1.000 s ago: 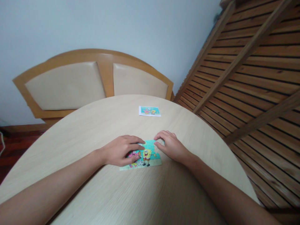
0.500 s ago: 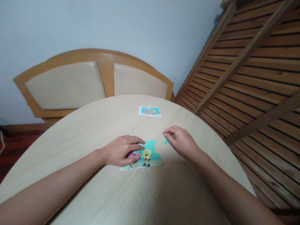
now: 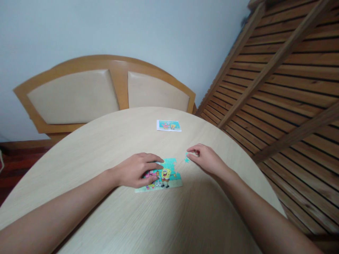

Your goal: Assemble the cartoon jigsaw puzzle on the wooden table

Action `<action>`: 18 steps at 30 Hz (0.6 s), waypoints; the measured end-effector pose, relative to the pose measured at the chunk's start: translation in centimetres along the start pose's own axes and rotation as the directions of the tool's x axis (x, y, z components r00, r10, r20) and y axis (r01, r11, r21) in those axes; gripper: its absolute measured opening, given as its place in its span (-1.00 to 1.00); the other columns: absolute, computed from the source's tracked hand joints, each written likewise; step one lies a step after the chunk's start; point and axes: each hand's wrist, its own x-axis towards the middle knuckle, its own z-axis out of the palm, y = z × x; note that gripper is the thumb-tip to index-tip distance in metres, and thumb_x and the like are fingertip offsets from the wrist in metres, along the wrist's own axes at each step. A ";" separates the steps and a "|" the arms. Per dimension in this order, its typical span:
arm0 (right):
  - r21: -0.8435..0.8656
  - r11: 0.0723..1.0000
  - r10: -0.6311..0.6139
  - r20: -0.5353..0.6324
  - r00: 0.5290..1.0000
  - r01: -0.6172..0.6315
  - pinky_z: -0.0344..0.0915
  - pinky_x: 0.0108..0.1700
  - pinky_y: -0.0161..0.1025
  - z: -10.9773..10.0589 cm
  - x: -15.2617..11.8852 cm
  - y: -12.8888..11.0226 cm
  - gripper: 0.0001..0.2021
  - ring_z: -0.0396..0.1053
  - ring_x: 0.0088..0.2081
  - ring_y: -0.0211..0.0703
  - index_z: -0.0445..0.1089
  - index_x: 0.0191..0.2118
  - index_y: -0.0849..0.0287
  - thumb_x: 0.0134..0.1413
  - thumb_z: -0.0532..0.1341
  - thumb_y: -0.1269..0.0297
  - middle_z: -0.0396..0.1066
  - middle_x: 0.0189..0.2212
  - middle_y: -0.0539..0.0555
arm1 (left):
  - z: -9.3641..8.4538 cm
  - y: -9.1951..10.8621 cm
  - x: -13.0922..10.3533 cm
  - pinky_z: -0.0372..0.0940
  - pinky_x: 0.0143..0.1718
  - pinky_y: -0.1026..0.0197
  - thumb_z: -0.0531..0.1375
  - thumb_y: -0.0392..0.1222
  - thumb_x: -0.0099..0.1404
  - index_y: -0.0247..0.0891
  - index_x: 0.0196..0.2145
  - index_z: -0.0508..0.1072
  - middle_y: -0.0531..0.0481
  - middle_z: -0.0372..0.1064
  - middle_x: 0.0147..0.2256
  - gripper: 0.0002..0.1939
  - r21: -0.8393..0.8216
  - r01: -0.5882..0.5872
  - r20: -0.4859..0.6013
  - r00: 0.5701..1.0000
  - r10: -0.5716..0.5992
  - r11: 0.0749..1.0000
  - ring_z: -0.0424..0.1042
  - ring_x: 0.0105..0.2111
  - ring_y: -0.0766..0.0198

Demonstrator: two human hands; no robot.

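A mostly assembled jigsaw puzzle (image 3: 171,182) with cartoon figures on a teal background lies flat on the table, its upper right edge jagged. My left hand (image 3: 137,171) rests over its left part, fingers spread and palm down, covering some of the picture. To the right of the puzzle, my right hand (image 3: 202,157) has thumb and forefinger bent around a small teal puzzle piece (image 3: 186,159). That piece is apart from the assembled part. Whether it is one piece or a few together is too small to tell.
A folded picture sheet (image 3: 168,126) with a similar cartoon scene lies farther back on the round wooden table (image 3: 111,218). Behind the table stands a padded wooden chair back (image 3: 74,97) against the wall. Slatted wood panels (image 3: 280,84) lean along the right side.
My right hand has shifted slightly to the right, and more of the teal piece shows by its fingertips. The left hand has stayed on the puzzle.
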 end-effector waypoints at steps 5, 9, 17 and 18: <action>0.049 0.998 -0.033 0.004 0.999 0.032 0.29 -0.20 -0.21 0.3 0.1 0.4 -0.79 0.42 -0.26 -0.10 0.59 -0.16 0.14 0.14 0.28 0.21 0.51 -0.25 0.12 | 0.0 0.1 0.0 0.35 0.12 -0.05 0.11 -0.05 0.41 -0.23 0.09 0.44 -0.22 0.39 0.12 -0.63 0.005 0.009 0.011 1.000 -0.009 1.000 0.43 0.08 0.01; 0.058 0.997 -0.041 -0.003 0.999 0.041 0.28 -0.20 -0.21 0.5 0.1 0.5 -0.80 0.40 -0.26 -0.10 0.59 -0.17 0.14 0.15 0.28 0.21 0.49 -0.27 0.11 | -0.1 0.0 0.0 0.36 0.11 -0.06 0.11 -0.05 0.41 -0.22 0.09 0.44 -0.21 0.40 0.11 -0.63 -0.001 0.006 0.003 1.000 -0.006 1.000 0.44 0.07 0.01; 0.058 0.998 -0.013 -0.007 1.000 0.014 0.29 -0.17 -0.19 0.6 0.1 0.5 -0.78 0.41 -0.25 -0.09 0.56 -0.15 0.18 0.17 0.27 0.19 0.49 -0.24 0.13 | -0.2 0.2 0.1 0.35 0.11 -0.06 0.11 -0.06 0.41 -0.21 0.09 0.44 -0.21 0.41 0.10 -0.63 -0.009 0.007 0.001 1.000 -0.007 1.000 0.44 0.07 0.00; 0.059 0.998 -0.010 -0.008 1.000 0.011 0.29 -0.17 -0.19 0.6 0.1 0.5 -0.78 0.41 -0.24 -0.09 0.56 -0.15 0.18 0.15 0.28 0.19 0.48 -0.24 0.13 | -0.2 0.2 0.1 0.35 0.11 -0.06 0.10 -0.06 0.42 -0.21 0.10 0.44 -0.21 0.41 0.10 -0.63 -0.008 0.008 0.002 1.000 -0.008 1.000 0.44 0.06 0.00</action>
